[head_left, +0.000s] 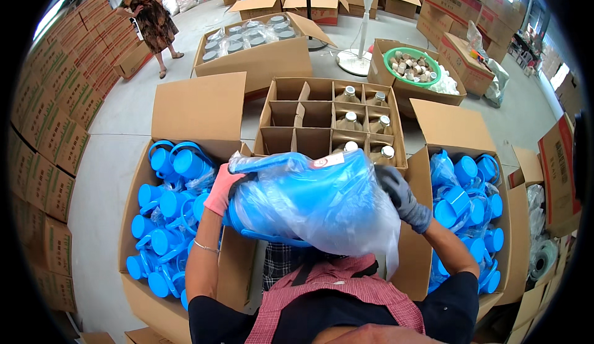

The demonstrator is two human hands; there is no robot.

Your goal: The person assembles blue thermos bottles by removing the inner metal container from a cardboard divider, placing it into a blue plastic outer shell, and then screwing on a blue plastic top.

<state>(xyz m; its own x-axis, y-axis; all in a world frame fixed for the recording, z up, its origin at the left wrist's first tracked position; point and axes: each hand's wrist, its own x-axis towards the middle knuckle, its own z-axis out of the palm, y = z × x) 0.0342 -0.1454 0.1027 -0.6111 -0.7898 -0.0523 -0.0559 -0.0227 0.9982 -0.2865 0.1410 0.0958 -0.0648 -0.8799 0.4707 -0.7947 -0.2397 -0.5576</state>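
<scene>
One plastic-wrapped blue bundle (309, 189) was held up by the near edge of a divided carton (315, 114), blocking that edge from view. Left hand (224, 188) (pink glove) was clamped on its left end, right hand (405, 197) (gray glove) gripped the other, fingertips partly hidden. Six pale-capped bottles (350, 122) lined the carton's right side, far edge to near, btw. Blue containers (159, 241) crowded the box (198, 109) on the left.

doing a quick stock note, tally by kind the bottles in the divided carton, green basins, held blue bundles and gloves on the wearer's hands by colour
Bottles: 6
Green basin: 1
Blue bundle: 1
Pink glove: 1
Grey glove: 1
Total: 10
</scene>
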